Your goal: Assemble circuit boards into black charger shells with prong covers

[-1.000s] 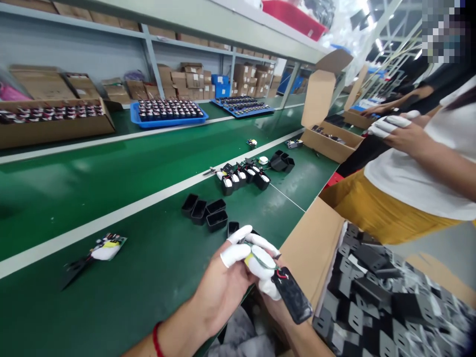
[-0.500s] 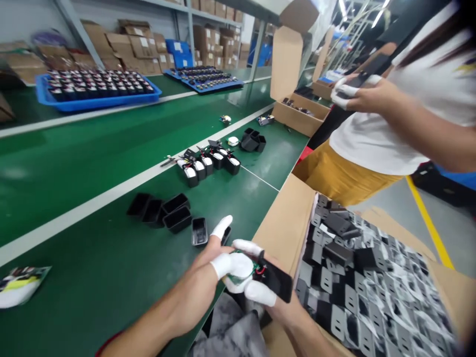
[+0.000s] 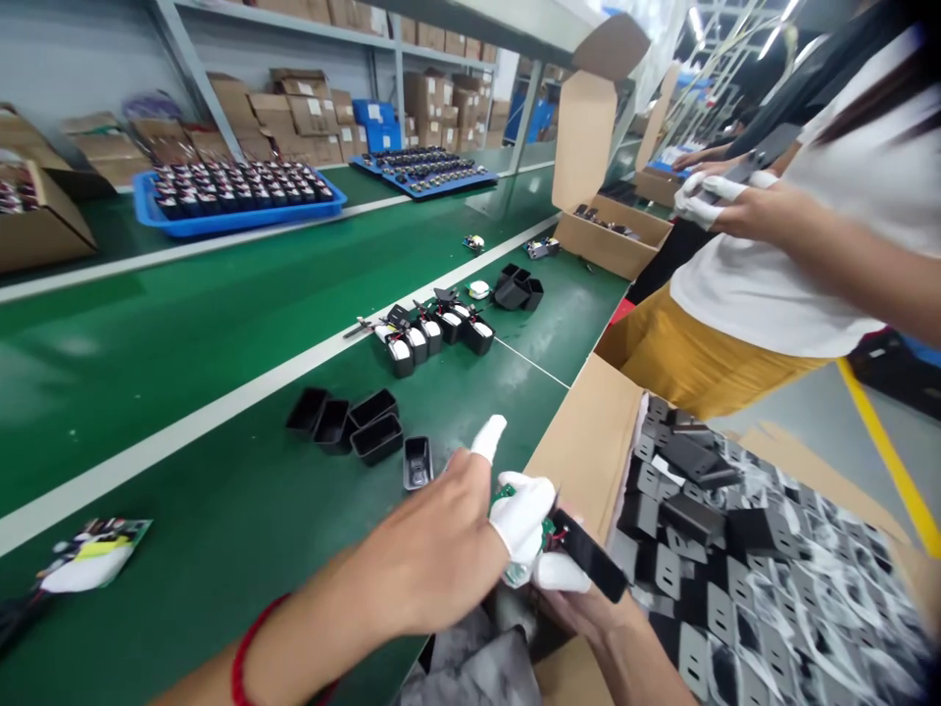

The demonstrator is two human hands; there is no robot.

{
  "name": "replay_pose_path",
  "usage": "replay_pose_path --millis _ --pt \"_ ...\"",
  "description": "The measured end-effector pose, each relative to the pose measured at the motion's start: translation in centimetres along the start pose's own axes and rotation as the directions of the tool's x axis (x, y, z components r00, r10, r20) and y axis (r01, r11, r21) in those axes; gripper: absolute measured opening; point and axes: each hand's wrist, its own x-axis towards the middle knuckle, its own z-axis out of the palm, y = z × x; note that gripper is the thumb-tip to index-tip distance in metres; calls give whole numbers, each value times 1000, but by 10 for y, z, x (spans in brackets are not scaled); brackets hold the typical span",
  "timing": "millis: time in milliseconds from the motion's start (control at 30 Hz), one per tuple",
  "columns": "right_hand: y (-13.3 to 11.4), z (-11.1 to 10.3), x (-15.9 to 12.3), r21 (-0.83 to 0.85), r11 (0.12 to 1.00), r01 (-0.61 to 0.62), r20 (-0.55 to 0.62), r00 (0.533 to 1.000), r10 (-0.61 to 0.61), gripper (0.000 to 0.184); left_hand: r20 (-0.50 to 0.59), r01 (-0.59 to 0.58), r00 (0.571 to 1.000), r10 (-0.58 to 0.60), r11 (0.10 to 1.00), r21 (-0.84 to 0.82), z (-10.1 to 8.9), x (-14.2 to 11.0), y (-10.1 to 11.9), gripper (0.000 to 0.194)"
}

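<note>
My left hand (image 3: 460,539), with white finger covers, closes over a small green circuit board (image 3: 548,532); its thumb points up and away. From below, my right hand (image 3: 584,593) grips the same board, its covered thumb along the near side. Red wires show between the board and a flat black plate (image 3: 594,557) that sticks out to the right. The fingers hide most of the board. Just beyond my left hand an open black case (image 3: 418,464) lies on the green bench, with several more black cases (image 3: 377,438) to its left.
Filled black cases (image 3: 435,336) stand farther along the bench. Another circuit board (image 3: 103,561) lies at the left. A cardboard box (image 3: 580,431) of black casings sits at my right. A co-worker (image 3: 809,235) stands beyond it. Blue trays (image 3: 242,221) are at the back.
My left hand has turned over the board, and its fingers now cover the white pad. The black plate has swung to a steeper slant. The view has shifted left.
</note>
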Motion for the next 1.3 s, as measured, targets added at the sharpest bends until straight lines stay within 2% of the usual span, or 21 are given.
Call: replay_pose_path --millis 33,67,133,167,233,300,333,400,500,600,667,733,833,933,1033,1100,1167,1233,1300 --pt "1 -1 1 48 999 22 -19 1000 -22 49 14 -3 1000 1 980 201 -6 3 3 40" --pt "1 -2 2 87 996 35 -27 999 -33 42 42 -34 999 19 918 395 -13 7 5 44" --pt "-3 -3 4 136 990 34 -9 999 -33 30 183 -211 976 119 728 652 -26 14 2 47" --pt "-5 -4 5 161 987 28 6 1000 -29 26 279 -318 947 162 605 730 -31 17 -3 46" --pt "-12 -5 6 205 979 12 32 999 -19 21 437 -467 884 166 324 823 -35 22 -16 38" --pt "-19 -7 5 237 972 3 53 998 -16 19 498 -515 854 152 108 850 -31 27 -28 22" --pt "-21 -7 4 259 966 3 60 998 -19 17 504 -517 849 160 47 855 -27 29 -32 16" --pt "-26 -6 1 344 939 5 83 996 -36 19 503 -512 842 194 0 859 -18 33 -37 14" --pt "-30 -2 -4 498 867 -20 164 984 -71 30 491 -509 834 251 9 861 -9 32 -36 16" --pt "-30 3 -6 521 852 -40 231 968 -95 36 482 -518 809 337 21 855 -11 10 -33 19" --pt "-27 8 -5 497 867 -35 242 965 -99 36 462 -519 779 424 22 855 -21 -17 -37 21" --pt "-21 15 -3 450 893 -23 240 966 -96 35 404 -477 768 497 22 879 -36 -48 -47 26" --pt "-5 29 3 257 966 -4 253 965 -64 31 243 -327 808 537 65 943 -62 -93 -70 31" --pt "16 49 11 -62 997 -41 329 942 59 27 67 -174 850 523 158 972 -85 -124 -94 26" --pt "38 71 21 -266 953 -142 373 897 237 29 -110 -48 880 461 316 947 -97 -140 -111 9" --pt "51 82 27 -305 925 -226 386 859 337 33 -214 9 887 409 447 894 -99 -144 -118 21" --pt "61 89 33 -302 903 -307 404 816 412 34 -272 17 882 384 552 834 -100 -146 -124 36" --pt "67 91 36 -282 890 -359 412 792 450 32 -292 -9 873 392 610 792 -100 -146 -129 43" --pt "69 90 38 -252 893 -372 390 806 445 31 -296 -37 861 414 632 774 -100 -145 -134 42"
